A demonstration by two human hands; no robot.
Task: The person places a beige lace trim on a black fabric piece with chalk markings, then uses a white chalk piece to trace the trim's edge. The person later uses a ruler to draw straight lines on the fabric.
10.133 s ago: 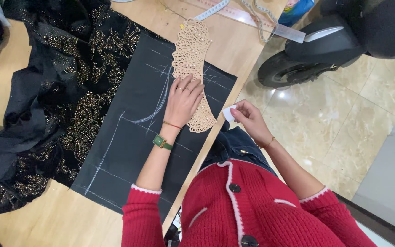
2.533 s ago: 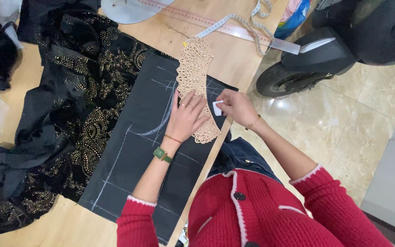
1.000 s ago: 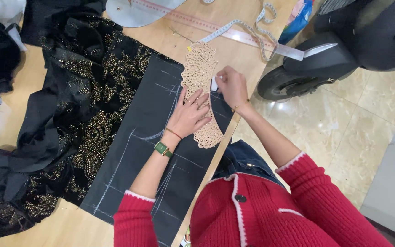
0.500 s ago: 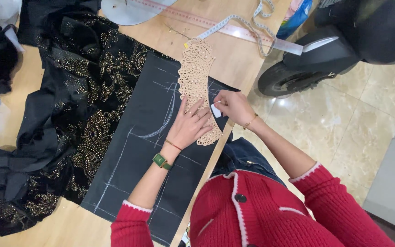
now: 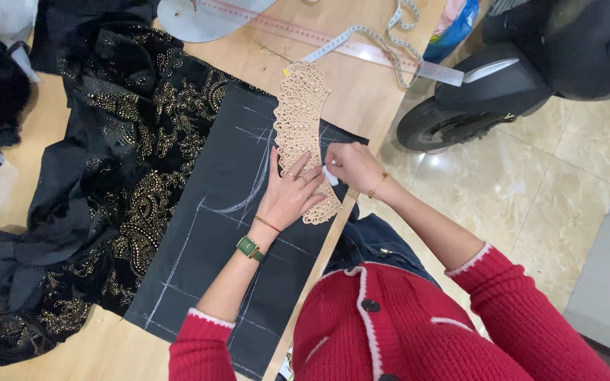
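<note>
Two bare hands work at a wooden table (image 5: 361, 92). Leftmost lies a heap of black gold-embroidered cloth (image 5: 100, 183), then a flat dark grey fabric panel with chalk lines (image 5: 220, 240). On the panel, the left hand (image 5: 289, 197) presses flat, fingers spread, on a beige lace collar piece (image 5: 299, 127). Just beside it, the right hand (image 5: 351, 166) pinches a small white chalk (image 5: 330, 175) at the lace's edge.

1 head view, steeply downward, close over wooden table (image 5: 383, 92)
</note>
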